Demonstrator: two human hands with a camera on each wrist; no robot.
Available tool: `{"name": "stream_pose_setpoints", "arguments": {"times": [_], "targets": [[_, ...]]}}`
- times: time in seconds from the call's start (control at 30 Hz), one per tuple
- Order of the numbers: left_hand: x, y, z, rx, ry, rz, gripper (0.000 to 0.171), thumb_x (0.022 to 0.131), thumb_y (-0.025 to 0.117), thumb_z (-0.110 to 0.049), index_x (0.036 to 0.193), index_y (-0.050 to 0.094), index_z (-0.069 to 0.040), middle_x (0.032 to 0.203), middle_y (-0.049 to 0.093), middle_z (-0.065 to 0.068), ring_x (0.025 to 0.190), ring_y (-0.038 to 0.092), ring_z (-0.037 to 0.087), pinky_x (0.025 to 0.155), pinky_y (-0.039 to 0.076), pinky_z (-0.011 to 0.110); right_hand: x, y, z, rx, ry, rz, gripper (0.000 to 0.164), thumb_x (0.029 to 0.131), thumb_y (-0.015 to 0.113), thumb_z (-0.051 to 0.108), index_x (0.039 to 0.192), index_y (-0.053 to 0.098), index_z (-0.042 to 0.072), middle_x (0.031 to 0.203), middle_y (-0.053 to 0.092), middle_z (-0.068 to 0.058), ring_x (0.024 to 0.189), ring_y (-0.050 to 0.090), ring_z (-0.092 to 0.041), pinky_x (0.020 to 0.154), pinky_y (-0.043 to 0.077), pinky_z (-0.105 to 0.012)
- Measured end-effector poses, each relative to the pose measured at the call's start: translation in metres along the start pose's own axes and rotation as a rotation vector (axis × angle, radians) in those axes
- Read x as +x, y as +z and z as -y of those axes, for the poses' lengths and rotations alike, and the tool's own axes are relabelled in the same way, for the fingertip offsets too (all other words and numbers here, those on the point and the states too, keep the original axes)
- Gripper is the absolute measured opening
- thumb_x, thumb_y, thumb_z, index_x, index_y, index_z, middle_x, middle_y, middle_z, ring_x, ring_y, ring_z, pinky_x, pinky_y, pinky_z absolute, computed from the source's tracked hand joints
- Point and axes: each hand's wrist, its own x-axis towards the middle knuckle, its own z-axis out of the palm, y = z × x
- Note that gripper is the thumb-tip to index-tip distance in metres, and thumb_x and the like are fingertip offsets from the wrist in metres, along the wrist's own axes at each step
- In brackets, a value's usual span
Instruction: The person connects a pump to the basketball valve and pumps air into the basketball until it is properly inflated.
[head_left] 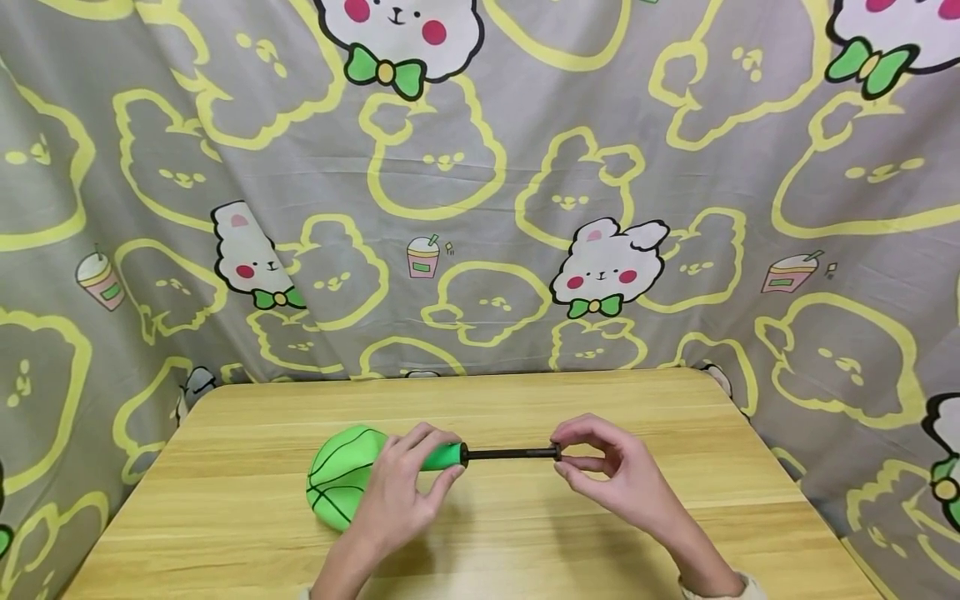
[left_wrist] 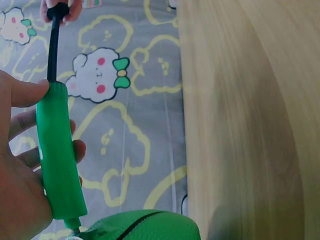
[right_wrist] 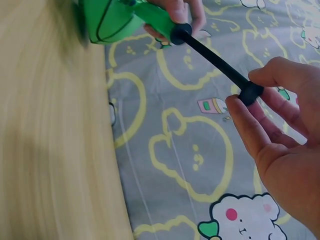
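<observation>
Green pump barrel [left_wrist: 59, 150] gripped in left fingers [head_left: 426, 437], black handle [right_wrist: 250, 93] pinched by right fingers [right_wrist: 248, 125], dented ball [head_left: 339, 460] beside the barrel

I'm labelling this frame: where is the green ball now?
In the head view, the green ball sits left of centre, partly behind the left hand, at the end of the pump opposite the right hand.

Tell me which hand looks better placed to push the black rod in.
Probably the right hand: it pinches the black knob at the end of the rod. The left hand grips the green tube near the ball, so it seems better placed to steady it.
</observation>
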Motion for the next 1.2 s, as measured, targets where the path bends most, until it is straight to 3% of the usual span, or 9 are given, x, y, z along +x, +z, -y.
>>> {"name": "stream_pose_setpoints", "arguments": {"times": [0.37, 0.6, 0.9, 1.2], "targets": [[0.003, -0.001, -0.002, 0.006, 0.006, 0.006, 0.027, 0.088, 0.08, -0.026, 0.113, 0.071, -0.024, 0.107, 0.065, -0.014, 0.096, 0.062, 0.005, 0.085, 0.047, 0.037, 0.001, -0.003, 0.0, 0.006, 0.007, -0.013, 0.031, 0.084, 0.077, -0.011, 0.112, 0.068, 0.001, 0.116, 0.065, -0.016, 0.106, 0.068, -0.022, 0.081, 0.059, -0.043], [0.002, 0.001, -0.006, 0.001, 0.018, 0.019, 0.025, 0.089, 0.08, -0.025, 0.112, 0.071, -0.022, 0.107, 0.065, -0.012, 0.096, 0.063, 0.005, 0.085, 0.046, 0.038, 0.001, -0.001, -0.005, 0.059, -0.041, 0.003, 0.028, 0.084, 0.078, -0.012, 0.11, 0.069, -0.007, 0.109, 0.066, -0.024, 0.104, 0.069, -0.026, 0.079, 0.059, -0.045], [-0.001, 0.006, -0.009, 0.003, 0.053, 0.006, 0.025, 0.088, 0.079, -0.025, 0.112, 0.071, -0.021, 0.106, 0.065, -0.012, 0.095, 0.064, 0.005, 0.084, 0.044, 0.036, 0.002, 0.015, -0.011, 0.087, -0.035, 0.011, 0.026, 0.084, 0.079, -0.009, 0.108, 0.07, -0.009, 0.106, 0.066, -0.027, 0.103, 0.069, -0.026, 0.078, 0.059, -0.044], [-0.002, 0.011, -0.015, 0.02, 0.042, 0.047, 0.026, 0.089, 0.079, -0.026, 0.114, 0.071, -0.025, 0.109, 0.064, -0.014, 0.099, 0.063, 0.004, 0.085, 0.044, 0.033, 0.002, 0.031, -0.016, 0.123, -0.068, 0.011, 0.026, 0.085, 0.078, -0.009, 0.11, 0.071, -0.008, 0.107, 0.067, -0.025, 0.103, 0.07, -0.027, 0.078, 0.059, -0.044]]}}
